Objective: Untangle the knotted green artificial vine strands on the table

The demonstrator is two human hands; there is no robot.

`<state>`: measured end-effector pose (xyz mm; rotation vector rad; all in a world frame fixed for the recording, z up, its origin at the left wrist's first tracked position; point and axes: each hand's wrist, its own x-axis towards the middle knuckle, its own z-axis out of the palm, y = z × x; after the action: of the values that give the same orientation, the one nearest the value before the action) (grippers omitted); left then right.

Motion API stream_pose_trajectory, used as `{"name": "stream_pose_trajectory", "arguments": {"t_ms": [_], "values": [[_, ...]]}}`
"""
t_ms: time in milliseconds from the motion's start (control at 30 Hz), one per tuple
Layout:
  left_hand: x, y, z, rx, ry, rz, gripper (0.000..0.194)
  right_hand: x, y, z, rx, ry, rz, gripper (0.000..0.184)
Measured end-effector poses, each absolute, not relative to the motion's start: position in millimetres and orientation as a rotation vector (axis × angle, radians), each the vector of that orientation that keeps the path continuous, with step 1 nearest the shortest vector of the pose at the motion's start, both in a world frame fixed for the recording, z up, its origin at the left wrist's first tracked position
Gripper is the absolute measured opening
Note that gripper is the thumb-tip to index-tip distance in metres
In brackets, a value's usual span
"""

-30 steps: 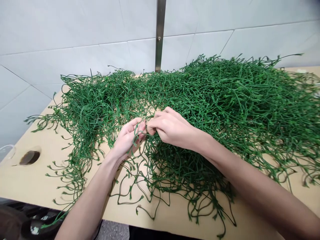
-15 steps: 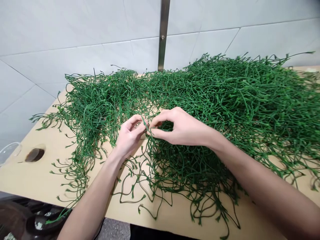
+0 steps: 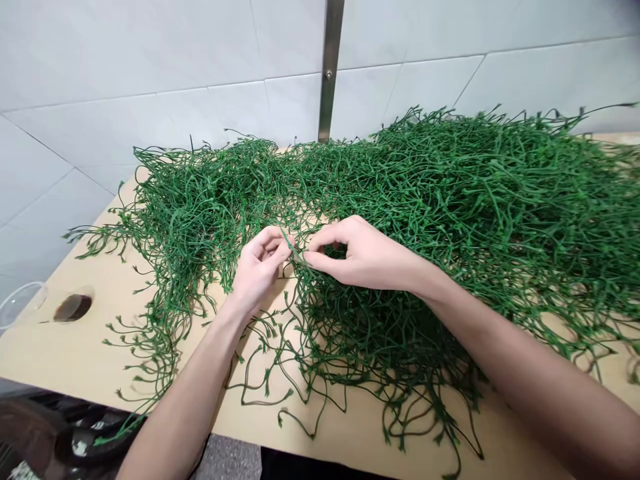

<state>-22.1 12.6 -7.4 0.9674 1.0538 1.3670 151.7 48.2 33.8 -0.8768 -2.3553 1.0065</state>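
Observation:
My left hand [image 3: 257, 267] pinches a thin green plastic-looking plant stem [image 3: 289, 241] between thumb and fingertips. Coming in from the right, my right hand [image 3: 367, 257] has its thumb and forefinger closed at the lower end of that stem, close to the left fingertips. The exact spot of the right pinch is small and partly hidden. Around and beneath both hands spreads a big tangled heap of similar wavy stems [image 3: 450, 180], each tipped with small leafy ends. Looser stems [image 3: 280, 373] lie on the tan table [image 3: 240, 427] in front.
At the left of the table stand a clear cup with dark liquid [image 3: 73, 307] and a clear round plastic piece [image 3: 23, 303]. A metal strip [image 3: 330, 73] runs up the tiled wall [image 3: 150, 53] behind. A dark brown chair-like object [image 3: 30, 433] sits below the left edge.
My right fingertips have shifted slightly right, away from my left hand, along the stem. The left hand stays almost in place, and the view has moved a little.

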Motion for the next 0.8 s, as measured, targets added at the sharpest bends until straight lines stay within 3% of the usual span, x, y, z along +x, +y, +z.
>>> {"name": "stream_pose_trajectory", "arguments": {"t_ms": [133, 267, 467, 600, 800], "values": [[-23.0, 13.8, -8.8, 0.940, 0.993, 1.367, 0.030, 148.6, 49.6, 28.1, -0.927, -2.191, 1.090, 0.013], [-24.3, 13.9, -10.0, 0.967, 0.991, 1.317, 0.031, 147.4, 51.8, 22.9, -0.934, -2.136, 1.224, 0.019], [-26.4, 13.1, -7.9, 1.045, 0.936, 1.245, 0.036, 149.4, 55.0, 23.3, -0.895, -2.134, 1.214, 0.012], [-27.1, 13.2, -7.3, 1.049, 0.959, 1.232, 0.041, 150.9, 57.9, 23.5, -0.891, -2.087, 1.302, 0.015], [-28.1, 13.5, -7.4, 1.004, 1.014, 1.228, 0.045, 152.6, 61.8, 20.3, -0.861, -1.926, 1.689, 0.026]]}}
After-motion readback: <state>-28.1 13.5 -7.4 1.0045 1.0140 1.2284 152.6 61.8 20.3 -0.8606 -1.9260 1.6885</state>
